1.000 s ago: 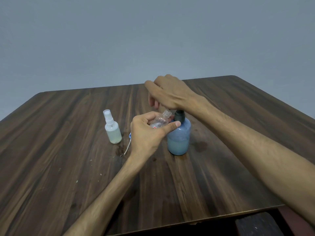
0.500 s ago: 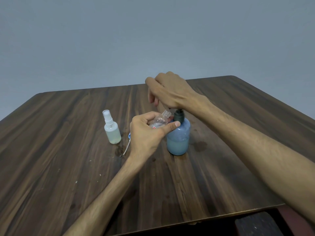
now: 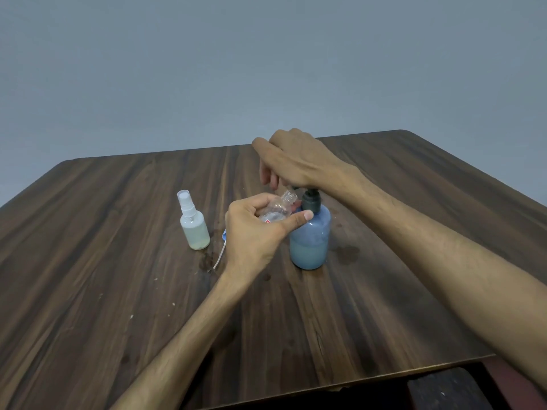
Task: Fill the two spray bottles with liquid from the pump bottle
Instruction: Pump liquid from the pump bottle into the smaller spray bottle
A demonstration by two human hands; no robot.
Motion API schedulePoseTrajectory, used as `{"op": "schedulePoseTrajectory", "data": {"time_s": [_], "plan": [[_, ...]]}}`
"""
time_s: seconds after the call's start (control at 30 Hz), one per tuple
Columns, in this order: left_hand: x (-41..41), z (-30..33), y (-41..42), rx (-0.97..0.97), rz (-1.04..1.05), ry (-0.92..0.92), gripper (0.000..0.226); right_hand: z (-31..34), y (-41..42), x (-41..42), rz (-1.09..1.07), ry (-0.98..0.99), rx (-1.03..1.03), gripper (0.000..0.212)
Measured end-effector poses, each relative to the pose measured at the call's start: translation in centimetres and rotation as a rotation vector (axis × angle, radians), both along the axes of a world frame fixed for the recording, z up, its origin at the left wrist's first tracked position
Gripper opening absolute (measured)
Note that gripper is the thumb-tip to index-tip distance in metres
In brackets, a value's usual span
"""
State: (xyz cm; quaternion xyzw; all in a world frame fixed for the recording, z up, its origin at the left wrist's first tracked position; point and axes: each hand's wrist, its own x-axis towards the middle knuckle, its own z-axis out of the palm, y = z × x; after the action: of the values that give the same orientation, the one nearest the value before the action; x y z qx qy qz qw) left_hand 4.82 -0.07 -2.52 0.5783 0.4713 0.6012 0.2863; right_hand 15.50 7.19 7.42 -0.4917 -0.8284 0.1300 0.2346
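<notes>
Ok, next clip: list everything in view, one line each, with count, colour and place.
pump bottle: 1, blue with a black pump, centre of the table, part full.
open spray bottle: 1, clear, capless, tilted, neck by the pump, held in the left hand.
capped spray bottle: 1, whitish, standing left of centre, with liquid inside.
spray cap with tube: 1, blue and white, lying on the table behind the left hand.
table: 1, dark wood.
left hand: 1, grips the open spray bottle.
right hand: 1, over the pump.

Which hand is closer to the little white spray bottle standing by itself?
The left hand. It holds the clear bottle just right of the white spray bottle; the right hand is farther off, atop the pump bottle.
</notes>
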Motion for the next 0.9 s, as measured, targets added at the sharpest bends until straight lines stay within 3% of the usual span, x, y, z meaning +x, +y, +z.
{"op": "schedulePoseTrajectory", "data": {"time_s": [0.9], "plan": [[-0.1,-0.1,-0.1,0.023,0.017,0.026,0.022,-0.2,-0.1,-0.2,0.005,-0.003,0.083,0.058]]}}
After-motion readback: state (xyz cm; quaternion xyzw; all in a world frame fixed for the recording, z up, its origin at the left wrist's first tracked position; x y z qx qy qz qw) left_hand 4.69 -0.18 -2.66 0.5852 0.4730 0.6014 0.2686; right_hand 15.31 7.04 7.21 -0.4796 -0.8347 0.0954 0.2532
